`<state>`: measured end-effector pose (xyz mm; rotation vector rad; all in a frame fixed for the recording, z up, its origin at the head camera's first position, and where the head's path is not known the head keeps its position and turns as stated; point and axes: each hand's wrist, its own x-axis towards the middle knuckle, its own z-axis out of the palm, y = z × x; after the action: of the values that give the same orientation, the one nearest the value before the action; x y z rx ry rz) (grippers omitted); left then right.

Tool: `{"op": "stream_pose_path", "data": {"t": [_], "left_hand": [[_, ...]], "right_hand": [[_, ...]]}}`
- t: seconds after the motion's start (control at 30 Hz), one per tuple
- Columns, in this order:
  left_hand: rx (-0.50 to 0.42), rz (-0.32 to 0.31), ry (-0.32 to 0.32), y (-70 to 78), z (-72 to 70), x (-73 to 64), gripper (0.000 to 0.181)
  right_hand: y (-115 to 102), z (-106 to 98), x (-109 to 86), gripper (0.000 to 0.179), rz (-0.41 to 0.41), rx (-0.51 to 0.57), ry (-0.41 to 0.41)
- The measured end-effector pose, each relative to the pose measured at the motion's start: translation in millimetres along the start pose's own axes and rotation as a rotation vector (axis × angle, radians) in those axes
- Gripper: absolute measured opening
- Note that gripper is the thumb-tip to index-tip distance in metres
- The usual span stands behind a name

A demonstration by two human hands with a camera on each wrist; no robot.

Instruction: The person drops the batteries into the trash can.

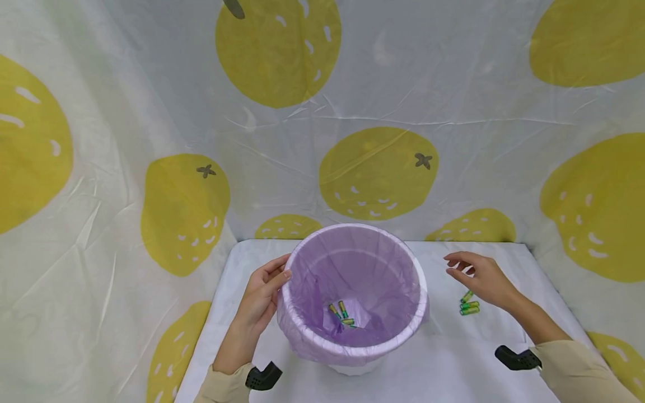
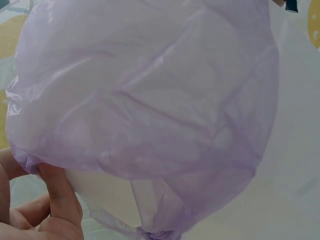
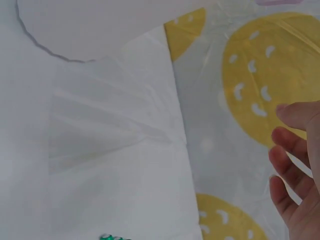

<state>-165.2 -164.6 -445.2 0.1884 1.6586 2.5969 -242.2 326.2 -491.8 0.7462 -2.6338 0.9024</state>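
Pinching the bin's rim on its left side, the left hand holds the white waste bin together with its purple liner, while the right hand hangs with loosely bent fingers and nothing in its grasp, near three loose batteries on the white tabletop. Several more green-and-yellow batteries lie at the bottom, inside the liner. With the rim held at one side only, the bin could tip if that hand pulled unevenly, sliding its contents about; whether its base sits flat I cannot tell. The liner, folded over the rim, might slip inward if dragged, and the loose batteries could roll away if the right hand brushed them
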Motion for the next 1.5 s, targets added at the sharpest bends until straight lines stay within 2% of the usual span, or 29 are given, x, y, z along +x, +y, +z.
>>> {"op": "stream_pose_path", "data": {"t": [0.27,0.6,0.9,1.1,1.33,1.5], "left_hand": [[0.000,-0.003,0.012,-0.6,0.4,-0.1,0.049],[0.002,-0.004,0.008,-0.9,0.0,-0.1,0.050],[0.005,0.001,0.013,-1.1,-1.0,0.3,0.049],[0.010,0.004,0.010,-0.6,0.2,-0.3,0.049],[0.016,0.001,0.012,-0.1,-0.1,-0.5,0.049],[0.019,0.001,0.007,0.2,-0.1,0.0,0.048]], "right_hand": [[11,6,-10.3,0.028,0.075,-0.013,-0.021],[28,14,-27.3,0.027,0.103,-0.003,-0.043],[49,24,-45.0,0.030,0.228,-0.024,-0.088],[63,33,-58.4,0.027,0.254,-0.021,-0.059],[81,49,-76.9,0.025,0.353,-0.020,-0.063],[91,61,-90.9,0.024,0.390,-0.035,-0.053]]}}
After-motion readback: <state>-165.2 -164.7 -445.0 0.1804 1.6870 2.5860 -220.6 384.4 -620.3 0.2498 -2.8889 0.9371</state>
